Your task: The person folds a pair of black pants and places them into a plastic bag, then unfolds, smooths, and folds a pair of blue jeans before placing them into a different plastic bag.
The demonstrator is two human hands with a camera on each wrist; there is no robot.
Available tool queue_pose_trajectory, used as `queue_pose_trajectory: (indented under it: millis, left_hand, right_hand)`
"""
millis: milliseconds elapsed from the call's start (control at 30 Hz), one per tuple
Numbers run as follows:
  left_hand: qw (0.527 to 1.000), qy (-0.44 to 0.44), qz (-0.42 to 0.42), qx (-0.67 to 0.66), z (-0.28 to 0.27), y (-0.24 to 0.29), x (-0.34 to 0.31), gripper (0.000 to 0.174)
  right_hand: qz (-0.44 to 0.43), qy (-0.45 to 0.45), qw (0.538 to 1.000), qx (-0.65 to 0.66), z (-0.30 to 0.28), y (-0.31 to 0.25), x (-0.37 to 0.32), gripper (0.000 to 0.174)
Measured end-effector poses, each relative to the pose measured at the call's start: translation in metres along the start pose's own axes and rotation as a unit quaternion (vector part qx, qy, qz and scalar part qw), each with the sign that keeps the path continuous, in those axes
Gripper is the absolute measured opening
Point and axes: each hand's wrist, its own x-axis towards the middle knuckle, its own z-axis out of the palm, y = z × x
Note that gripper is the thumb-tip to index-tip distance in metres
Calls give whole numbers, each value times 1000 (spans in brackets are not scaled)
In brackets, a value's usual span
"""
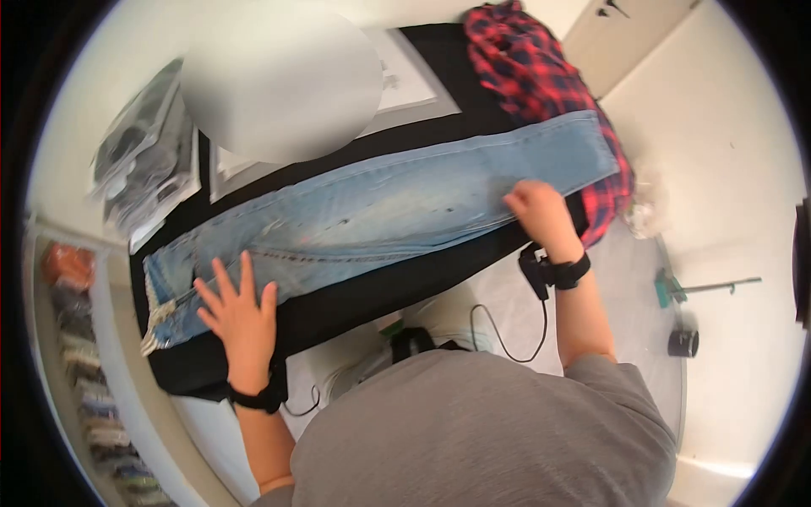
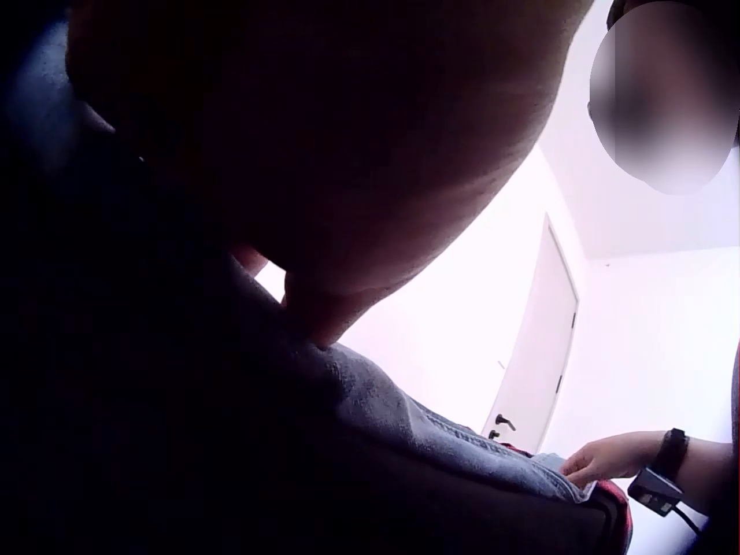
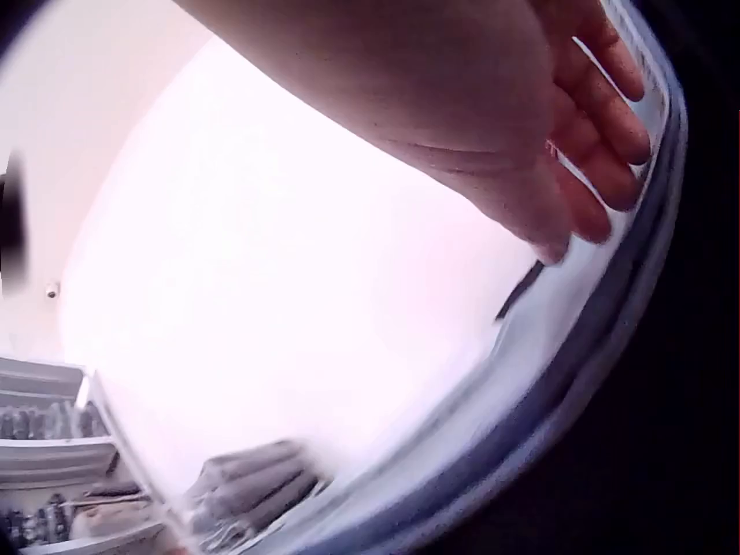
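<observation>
A pair of light blue jeans [image 1: 397, 203], folded lengthwise, stretches across a black-covered table [image 1: 338, 304], its waist end at the left and a leg end at the right. Spread fingers of my left hand [image 1: 245, 325] rest on the denim near the waist, where pale fraying shows. Toward the leg end, my right hand [image 1: 545, 220] lies at the near edge of the jeans. The right wrist view shows this hand's fingers [image 3: 596, 150] loosely bent against the denim, not wrapped round it. A red and dark plaid shirt [image 1: 532, 68] lies partly under the leg end.
Plastic-wrapped grey garments [image 1: 148, 156] are stacked at the back left. A white sheet with a grey border [image 1: 422, 84] lies at the back, partly covered by a blurred disc. Shelves with folded clothes [image 1: 97, 389] stand left. A green-headed tool [image 1: 672, 287] is at the right.
</observation>
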Motion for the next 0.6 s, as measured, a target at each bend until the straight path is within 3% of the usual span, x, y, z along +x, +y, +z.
queue_pose_trajectory:
  millis: [33,67,133,167,233,267,367,433,467,533,567,600]
  left_hand:
    - [1000,-8,-6,1,-1,1,0,56]
    - [1000,1,-7,-11,2,0,0,57]
    - [1000,2,-4,-12,4,-2,0,56]
    - [1000,4,4,-20,4,-1,-1,56]
    - [1000,-11,-14,-10,2,1,1,56]
    - [1000,-7,-12,-13,1,2,1,56]
    - [1000,-19,-18,-15,0,2,1,56]
    - [1000,-10,-12,-19,3,-1,0,56]
    - [1000,-10,-14,-18,2,-1,-1,56]
    - [1000,-12,-13,-25,2,0,0,55]
    - [999,-12,-14,-26,2,0,0,55]
    - [999,-14,-16,-25,2,0,1,55]
  right_hand:
    - [100,58,992,57,-16,21,2,20]
    - [134,159,978,29,-33,37,0,17]
    - [202,310,928,-42,-46,80,-3,33]
    - [205,315,925,-51,-47,98,-4,33]
    - [317,289,903,-24,-40,128,2,54]
    - [339,264,901,59,-34,138,6,65]
    - [321,312,888,110,-22,157,21,60]
    - [252,364,802,401,-32,152,30,51]
    - [251,363,802,403,-33,145,35,51]
    - [210,456,640,582,-32,131,45,48]
    - [192,387,662,613,-32,131,44,39]
    - [192,387,662,613,-34,133,46,39]
